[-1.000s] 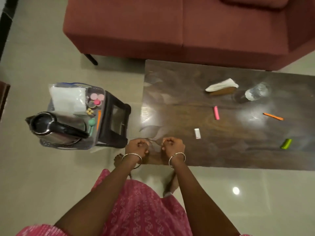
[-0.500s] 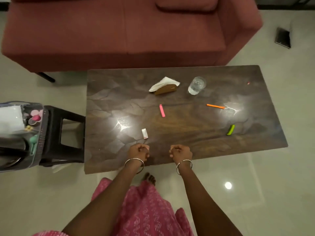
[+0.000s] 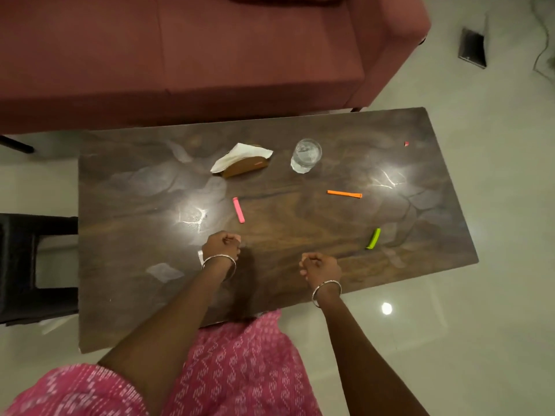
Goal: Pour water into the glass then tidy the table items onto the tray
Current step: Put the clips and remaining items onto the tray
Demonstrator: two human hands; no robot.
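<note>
Clear round drinking glass (image 3: 306, 156) stands upright at the far side of the dark wooden table (image 3: 420, 211), well apart from the left hand (image 3: 221, 246) and right hand (image 3: 321, 268), both clenched and empty; recommended: steady it with one hand and pour slowly

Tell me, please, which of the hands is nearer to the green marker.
Right. The right hand is left of the green marker; the left hand is farther left, below the pink marker.
</note>
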